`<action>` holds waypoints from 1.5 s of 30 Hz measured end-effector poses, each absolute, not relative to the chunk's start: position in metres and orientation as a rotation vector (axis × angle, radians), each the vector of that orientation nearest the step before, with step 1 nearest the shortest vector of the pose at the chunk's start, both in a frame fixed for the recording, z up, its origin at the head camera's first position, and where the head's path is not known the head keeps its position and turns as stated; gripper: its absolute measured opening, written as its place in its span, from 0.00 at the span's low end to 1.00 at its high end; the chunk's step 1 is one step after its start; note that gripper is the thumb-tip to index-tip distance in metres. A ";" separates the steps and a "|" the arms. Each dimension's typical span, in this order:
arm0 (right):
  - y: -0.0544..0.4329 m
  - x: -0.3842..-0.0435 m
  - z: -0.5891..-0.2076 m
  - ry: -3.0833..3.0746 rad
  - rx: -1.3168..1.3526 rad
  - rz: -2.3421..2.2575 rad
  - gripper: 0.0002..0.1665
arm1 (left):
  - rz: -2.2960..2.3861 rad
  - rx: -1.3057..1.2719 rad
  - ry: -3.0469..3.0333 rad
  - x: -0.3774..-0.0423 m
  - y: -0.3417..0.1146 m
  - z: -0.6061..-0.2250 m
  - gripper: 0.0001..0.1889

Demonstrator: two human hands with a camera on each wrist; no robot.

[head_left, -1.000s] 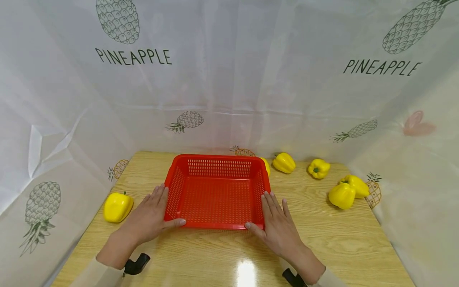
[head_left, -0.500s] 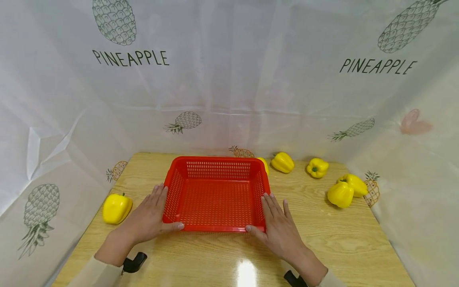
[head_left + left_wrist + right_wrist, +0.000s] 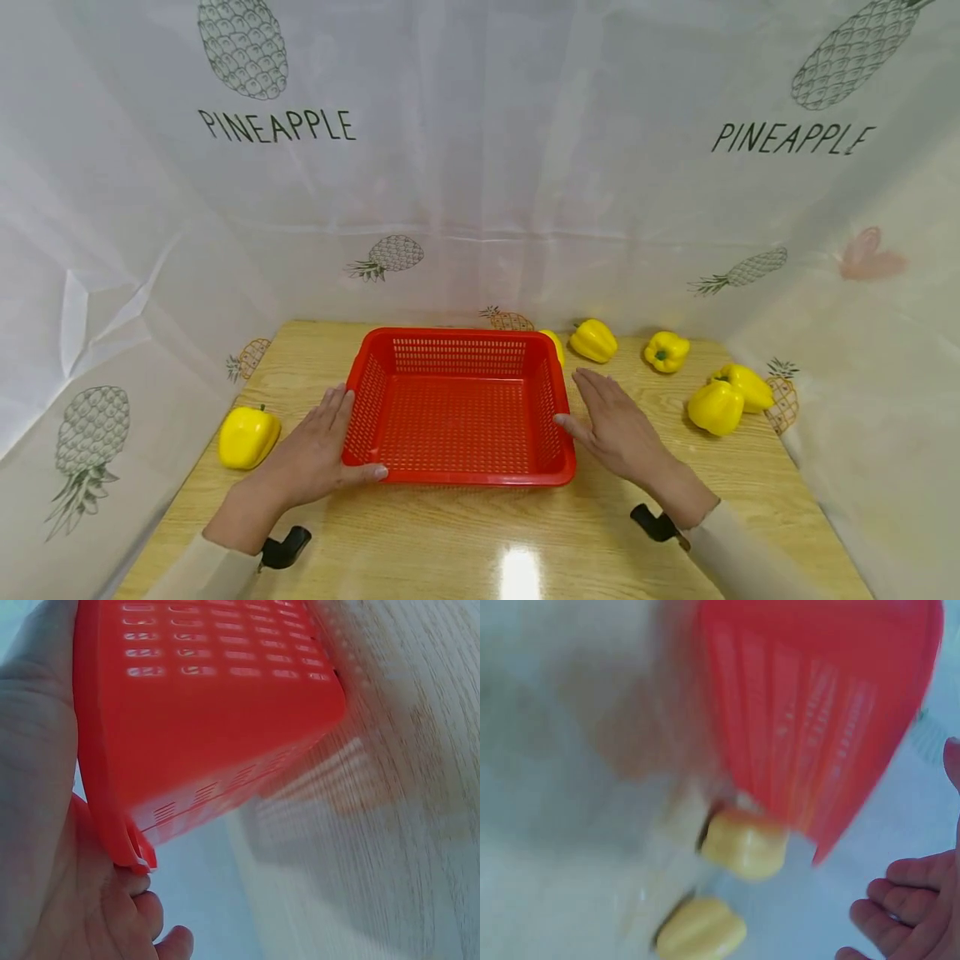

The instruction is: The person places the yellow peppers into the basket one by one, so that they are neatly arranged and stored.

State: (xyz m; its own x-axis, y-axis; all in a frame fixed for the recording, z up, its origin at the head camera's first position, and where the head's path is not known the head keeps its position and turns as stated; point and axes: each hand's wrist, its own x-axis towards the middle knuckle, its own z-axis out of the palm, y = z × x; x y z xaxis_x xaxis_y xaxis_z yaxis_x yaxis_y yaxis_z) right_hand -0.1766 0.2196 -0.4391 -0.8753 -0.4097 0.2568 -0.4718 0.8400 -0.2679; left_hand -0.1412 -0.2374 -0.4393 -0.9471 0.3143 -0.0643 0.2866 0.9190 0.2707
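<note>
A red perforated plastic basket (image 3: 457, 417) sits on the wooden table with nothing in it. My left hand (image 3: 311, 458) rests against its left front corner, fingers extended along the side and thumb on the front rim. In the left wrist view that hand lies against the basket's rim (image 3: 94, 742). To the right of the basket is my right hand (image 3: 618, 429), holding nothing. Its thumb overlaps the right rim in the head view, but the right wrist view shows a gap between the hand (image 3: 922, 900) and the basket (image 3: 810, 712).
One yellow bell pepper (image 3: 249, 437) lies left of my left hand. Behind and right are more: one partly hidden by the basket (image 3: 554, 343), one at the back (image 3: 594, 341), one further right (image 3: 667, 352), and a touching pair (image 3: 716, 407). A white pineapple-printed curtain (image 3: 480, 167) surrounds the table.
My right hand has come off the basket's right front corner and moved right and slightly away from me. The left hand and the basket stay about where they were.
</note>
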 end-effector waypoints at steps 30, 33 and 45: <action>0.241 -0.328 -0.451 -2.812 1.036 -0.279 0.65 | 0.398 0.452 2.971 -0.140 -0.236 -0.437 0.73; 0.236 -0.332 -0.454 -2.811 1.070 -0.321 0.66 | 0.391 0.452 2.969 -0.141 -0.236 -0.437 0.73; 0.224 -0.345 -0.462 -2.810 1.102 -0.369 0.69 | 0.403 0.442 2.962 -0.141 -0.237 -0.436 0.73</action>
